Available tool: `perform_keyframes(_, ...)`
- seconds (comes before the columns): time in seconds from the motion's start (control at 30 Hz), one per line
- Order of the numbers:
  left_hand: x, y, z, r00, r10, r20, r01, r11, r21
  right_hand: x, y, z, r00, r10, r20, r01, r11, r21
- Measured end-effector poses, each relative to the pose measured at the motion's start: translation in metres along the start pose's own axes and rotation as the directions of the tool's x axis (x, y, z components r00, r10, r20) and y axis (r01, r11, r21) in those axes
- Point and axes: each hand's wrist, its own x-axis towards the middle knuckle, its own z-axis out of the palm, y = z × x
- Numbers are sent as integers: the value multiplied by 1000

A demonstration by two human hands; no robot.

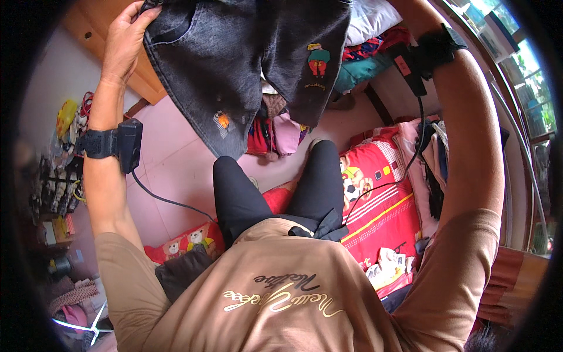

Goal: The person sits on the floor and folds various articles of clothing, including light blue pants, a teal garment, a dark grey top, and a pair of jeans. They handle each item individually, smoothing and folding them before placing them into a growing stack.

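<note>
My left hand (127,39) pinches the upper left edge of a pair of faded black denim shorts (220,66), thumb on the front of the cloth. The shorts hang spread out before me, their waist running past the top of the picture. An embroidered figure in a green top (318,60) decorates the right leg, and a small orange patch (223,120) is near the left hem. My right hand is out of view beyond the top edge; only the raised right forearm shows. Behind the shorts lies a pile of folded clothes (288,134), partly hidden.
I sit on red printed bedding (378,189), with folded clothes (433,154) along its right side. More fabric (369,26) is stacked at the upper right. A wooden panel (145,79) stands at upper left. Cables (171,200) run from both wrist-strapped devices (130,145).
</note>
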Motion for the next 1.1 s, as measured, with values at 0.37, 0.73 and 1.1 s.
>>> perform_keyframes(0.37, -15, 12, -4, 986, -167, 24, 169, 974, -149, -2, -13, 10, 996, 71, 46, -72, 997, 29)
perform_keyframes(0.73, -25, 19, 3, 967, -210, 145, 235, 954, -185, -13, -15, 9, 989, 59, 135, -81, 982, 168)
perform_keyframes(1.1, -23, 8, 5, 962, -231, 146, 257, 946, -197, -12, -14, 14, 983, 109, 146, -126, 985, 116)
